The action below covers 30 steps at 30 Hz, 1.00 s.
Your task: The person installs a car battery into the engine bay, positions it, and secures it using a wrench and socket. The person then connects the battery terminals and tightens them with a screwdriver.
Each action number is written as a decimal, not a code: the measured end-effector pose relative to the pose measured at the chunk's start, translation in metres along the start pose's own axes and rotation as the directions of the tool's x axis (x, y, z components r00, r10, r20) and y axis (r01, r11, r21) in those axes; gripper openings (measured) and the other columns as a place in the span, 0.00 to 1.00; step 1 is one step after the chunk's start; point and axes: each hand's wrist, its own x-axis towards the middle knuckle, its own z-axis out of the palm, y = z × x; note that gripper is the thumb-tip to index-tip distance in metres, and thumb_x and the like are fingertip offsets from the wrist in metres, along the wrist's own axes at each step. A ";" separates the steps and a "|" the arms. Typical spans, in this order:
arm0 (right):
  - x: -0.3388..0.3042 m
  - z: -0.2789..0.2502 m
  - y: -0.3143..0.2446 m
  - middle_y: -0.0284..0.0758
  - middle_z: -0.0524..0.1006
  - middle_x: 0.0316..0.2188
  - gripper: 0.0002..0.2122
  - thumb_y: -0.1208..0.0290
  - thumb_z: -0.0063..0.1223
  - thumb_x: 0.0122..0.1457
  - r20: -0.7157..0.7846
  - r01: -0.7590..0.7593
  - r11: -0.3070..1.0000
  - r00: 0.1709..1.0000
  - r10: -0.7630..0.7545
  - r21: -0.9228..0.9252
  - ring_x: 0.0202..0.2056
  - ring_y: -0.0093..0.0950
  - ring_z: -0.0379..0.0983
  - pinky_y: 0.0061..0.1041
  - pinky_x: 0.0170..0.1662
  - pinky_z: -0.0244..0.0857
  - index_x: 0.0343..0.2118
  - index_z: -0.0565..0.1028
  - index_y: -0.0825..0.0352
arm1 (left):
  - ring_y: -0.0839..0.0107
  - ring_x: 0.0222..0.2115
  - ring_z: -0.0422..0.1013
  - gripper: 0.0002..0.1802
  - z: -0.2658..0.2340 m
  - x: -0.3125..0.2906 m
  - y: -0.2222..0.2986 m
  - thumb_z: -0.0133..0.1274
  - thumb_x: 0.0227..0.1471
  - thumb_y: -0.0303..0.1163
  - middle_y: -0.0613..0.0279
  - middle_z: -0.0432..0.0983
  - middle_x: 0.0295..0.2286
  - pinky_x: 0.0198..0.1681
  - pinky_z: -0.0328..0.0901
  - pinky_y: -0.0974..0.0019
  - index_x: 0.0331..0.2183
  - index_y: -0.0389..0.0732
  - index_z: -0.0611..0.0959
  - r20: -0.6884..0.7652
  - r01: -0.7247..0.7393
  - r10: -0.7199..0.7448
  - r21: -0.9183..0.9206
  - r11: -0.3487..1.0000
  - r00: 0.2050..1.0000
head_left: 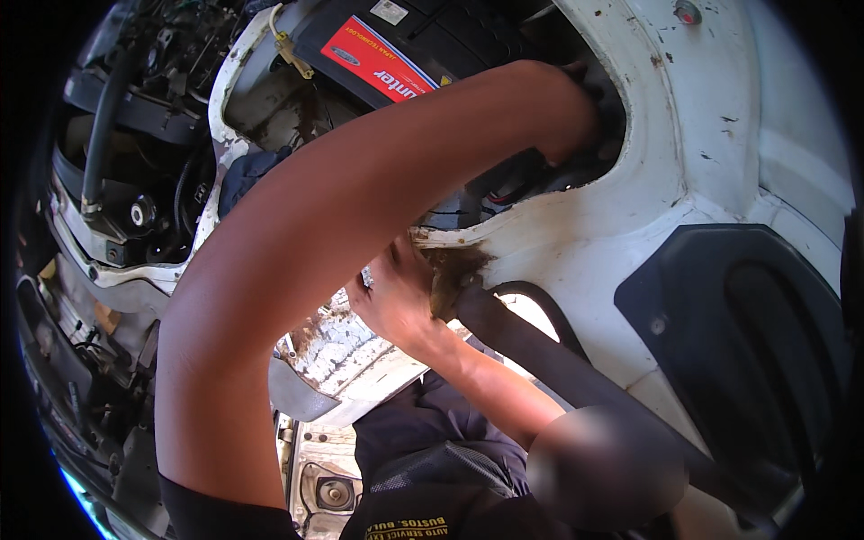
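Note:
My left arm stretches across the view. My left hand [571, 117] reaches into a dark opening in the white metal body, beside a black battery [432, 31] with a red label. Shadow hides its fingers, so what they touch cannot be made out. Below that forearm, my right hand [400, 292] is at the lower rim of the opening [459, 238]. Its fingers look curled and are partly covered by my left arm; whatever they hold is hidden. A dark strap [576, 378] runs down to the right from beside my right wrist.
Engine parts and a dark hose [106, 126] fill the left side. A yellowish connector [292, 56] hangs on a wire near the battery. At right is a black panel [720, 306] on white bodywork. A round speaker [335, 493] shows low down. A blurred patch covers my right elbow area.

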 end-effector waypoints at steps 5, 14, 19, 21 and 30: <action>-0.001 -0.010 0.004 0.44 0.75 0.48 0.13 0.77 0.62 0.62 -0.052 -0.006 0.997 0.999 0.010 0.080 0.47 0.46 0.76 0.43 0.49 0.73 0.49 0.76 0.66 | 0.55 0.48 0.82 0.18 -0.013 -0.008 -0.015 0.60 0.63 0.41 0.51 0.87 0.46 0.53 0.75 0.52 0.50 0.44 0.90 -0.046 0.097 -0.104 -0.141 0.985 0.994; 0.057 -0.035 -0.023 0.65 0.54 0.70 0.30 0.83 0.49 0.65 -0.432 -0.146 0.987 0.896 0.101 -0.072 0.69 0.64 0.54 0.52 0.72 0.49 0.69 0.56 0.81 | 0.48 0.65 0.66 0.19 0.018 -0.042 -0.057 0.57 0.67 0.41 0.52 0.79 0.58 0.73 0.50 0.42 0.56 0.49 0.87 -0.459 -0.172 -0.010 -0.353 0.920 0.889; 0.096 -0.038 -0.008 0.73 0.46 0.72 0.35 0.83 0.46 0.66 -0.587 -0.368 0.912 0.785 0.200 -0.182 0.71 0.70 0.49 0.53 0.75 0.43 0.72 0.44 0.89 | 0.50 0.67 0.64 0.18 0.004 -0.073 -0.047 0.56 0.68 0.44 0.58 0.80 0.58 0.74 0.45 0.34 0.54 0.50 0.87 -0.410 -0.151 -0.082 -0.506 0.849 0.908; 0.106 -0.043 0.001 0.73 0.47 0.72 0.35 0.82 0.46 0.67 -0.589 -0.447 0.880 0.759 0.277 -0.162 0.70 0.69 0.51 0.53 0.74 0.45 0.72 0.44 0.90 | 0.51 0.67 0.64 0.17 0.006 -0.076 -0.047 0.57 0.68 0.44 0.60 0.80 0.57 0.73 0.46 0.33 0.53 0.50 0.87 -0.447 -0.185 -0.083 -0.524 0.832 0.891; 0.105 -0.018 -0.051 0.50 0.75 0.56 0.26 0.65 0.49 0.74 -0.369 -0.098 0.477 0.504 0.781 0.874 0.50 0.39 0.75 0.36 0.55 0.70 0.69 0.64 0.76 | 0.53 0.61 0.69 0.16 0.037 -0.047 -0.056 0.60 0.65 0.43 0.55 0.82 0.54 0.66 0.55 0.42 0.51 0.50 0.90 -0.683 -0.164 -0.148 -0.369 0.915 0.715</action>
